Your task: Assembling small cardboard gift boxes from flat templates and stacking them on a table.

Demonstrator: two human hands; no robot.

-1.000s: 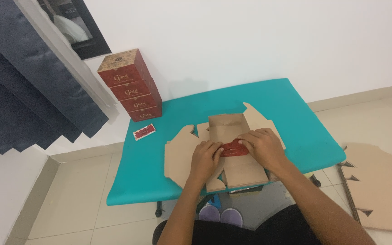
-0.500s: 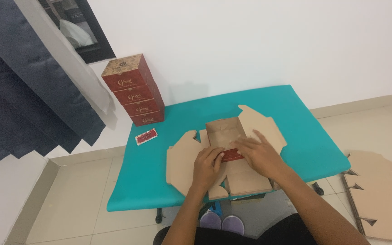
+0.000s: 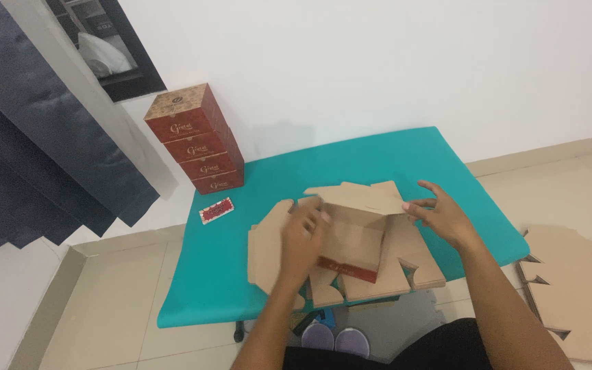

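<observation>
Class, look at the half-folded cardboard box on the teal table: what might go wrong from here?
The cardboard box blank overhangs the table's near edge, so it may slip off. The raised back flap is pinched only by the right hand, so it may spring flat. The left hand could crease the side wall.
</observation>
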